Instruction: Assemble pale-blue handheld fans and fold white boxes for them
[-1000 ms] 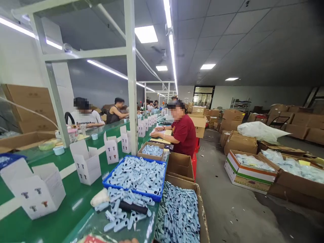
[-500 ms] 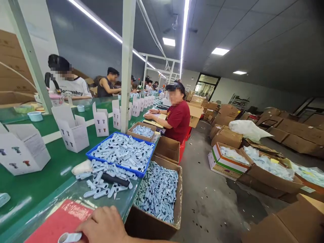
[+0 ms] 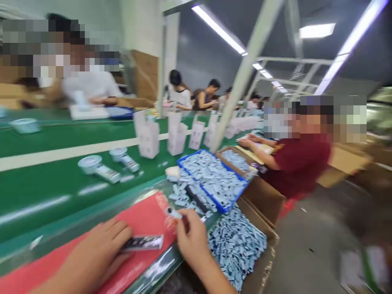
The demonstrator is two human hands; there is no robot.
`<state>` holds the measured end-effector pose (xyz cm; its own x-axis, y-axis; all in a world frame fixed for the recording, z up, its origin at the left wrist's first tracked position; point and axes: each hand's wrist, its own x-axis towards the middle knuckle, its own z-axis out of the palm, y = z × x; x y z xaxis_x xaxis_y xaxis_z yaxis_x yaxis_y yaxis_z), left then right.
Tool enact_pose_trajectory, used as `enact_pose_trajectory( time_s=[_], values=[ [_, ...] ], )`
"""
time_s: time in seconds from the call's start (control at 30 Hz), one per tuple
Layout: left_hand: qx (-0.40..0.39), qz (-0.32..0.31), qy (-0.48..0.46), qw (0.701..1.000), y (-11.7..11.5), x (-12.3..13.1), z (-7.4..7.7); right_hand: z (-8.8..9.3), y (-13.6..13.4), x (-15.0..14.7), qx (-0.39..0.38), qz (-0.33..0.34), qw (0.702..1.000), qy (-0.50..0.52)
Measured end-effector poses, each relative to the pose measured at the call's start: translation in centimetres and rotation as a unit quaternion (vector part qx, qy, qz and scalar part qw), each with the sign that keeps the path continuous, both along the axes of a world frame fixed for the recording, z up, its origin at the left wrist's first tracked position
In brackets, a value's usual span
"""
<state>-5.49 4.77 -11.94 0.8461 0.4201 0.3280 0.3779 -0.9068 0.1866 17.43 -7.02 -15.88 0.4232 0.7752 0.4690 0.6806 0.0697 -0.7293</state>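
My right hand (image 3: 192,237) pinches a small light-blue plastic piece (image 3: 174,212) with a dark spot near its end, above the far end of a red mat (image 3: 143,216). On the same mat, my left hand (image 3: 104,249) has its fingers closed over one end of a flat black strip with a pale edge (image 3: 145,242). Just past my right hand, similar light-blue pieces (image 3: 180,194) lie loose around a dark cylindrical tool handle (image 3: 196,198). A blue tray (image 3: 225,210) heaped with these pieces stands behind them.
A cardboard box (image 3: 272,249) full of pieces stands below the table edge. Two light-blue handled items (image 3: 99,167) lie on the green belt (image 3: 45,179), near open white boxes (image 3: 148,139). A slanted post (image 3: 235,102) rises beyond. A co-worker in dark red (image 3: 300,163) sits at right.
My view has swung left and is blurred. My left hand and the black strip have come into view. My right hand still holds a light-blue piece, now at the mat's far end.
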Motion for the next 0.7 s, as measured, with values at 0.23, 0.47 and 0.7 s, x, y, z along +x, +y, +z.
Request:
enact_pose_trajectory(
  time_s=[0.23, 0.47, 0.7],
  values=[
    [-0.158, 0.039, 0.078, 0.984, -1.9, -1.4, 2.5, 3.5, -1.2, -2.2, -0.045, 0.202, 0.977, -0.057],
    [-0.223, -0.018, -0.029, 0.974, -2.2, -1.9, 2.3, 3.3, -0.5, -5.3, -0.051, 0.198, 0.957, -0.205],
    [-0.261, 0.009, -0.055, 0.964, -2.3, -1.7, 1.3, 2.5, -0.1, -4.5, -0.108, 0.239, 0.965, 0.005]
  ],
)
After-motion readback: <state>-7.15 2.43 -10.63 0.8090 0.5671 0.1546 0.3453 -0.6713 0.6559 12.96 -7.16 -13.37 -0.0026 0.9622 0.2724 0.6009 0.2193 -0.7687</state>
